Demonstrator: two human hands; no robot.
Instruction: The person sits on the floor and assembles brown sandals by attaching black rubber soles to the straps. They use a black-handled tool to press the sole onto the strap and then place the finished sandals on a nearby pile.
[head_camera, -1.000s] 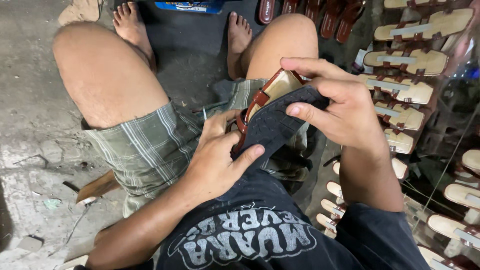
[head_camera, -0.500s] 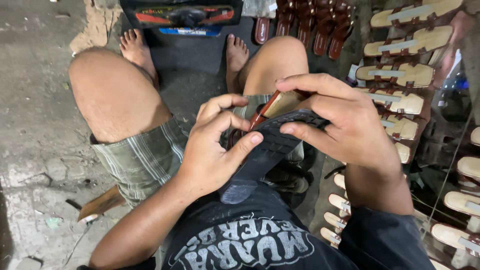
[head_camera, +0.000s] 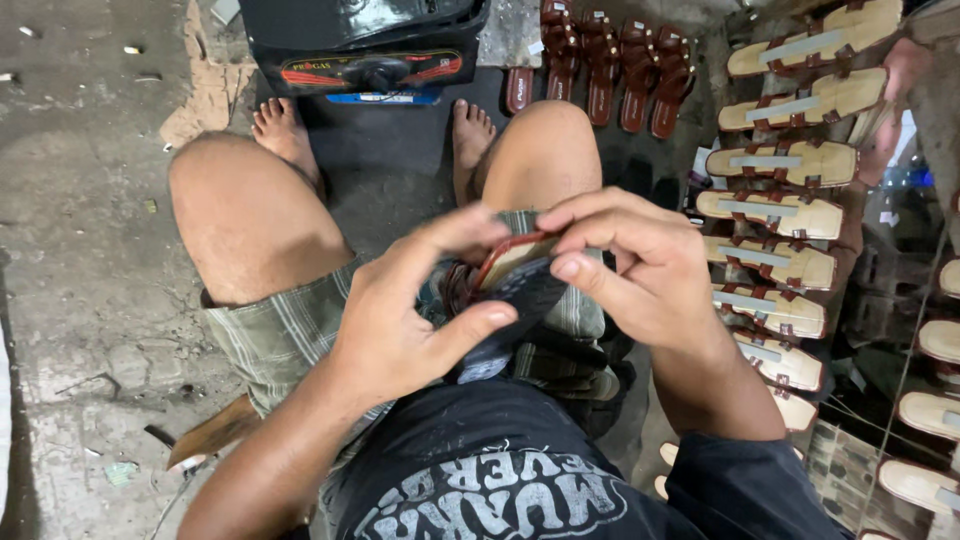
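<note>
Head camera looks straight down on a seated person's lap, where both hands meet over one sandal (head_camera: 515, 290). Left hand (head_camera: 400, 325) cups it from the near-left side, thumb laid flat across the dark sole that faces up and toward the viewer, index finger arched over the top; the hand is clamped on the sandal. Right hand (head_camera: 640, 275) closes on it from the right, fingertips pinching the far edge where the tan insole and its reddish-brown rim show. The sandal sits between the two hands, tilted, its long axis running from lower left toward upper right, the near end lying against the left palm and the far end under the right fingertips. Neither hand is plainly nearer; both touch it.

Below the hands are plaid shorts (head_camera: 280, 335) and bare knees, with bare feet on the grey concrete floor (head_camera: 80, 200). Beyond the feet stands a dark stove-like appliance (head_camera: 370, 45), and just beside it a row of brown sandals (head_camera: 600, 60). To the right, well apart from the hands, rows of tan strapped sandals (head_camera: 780, 215) lie side by side.
</note>
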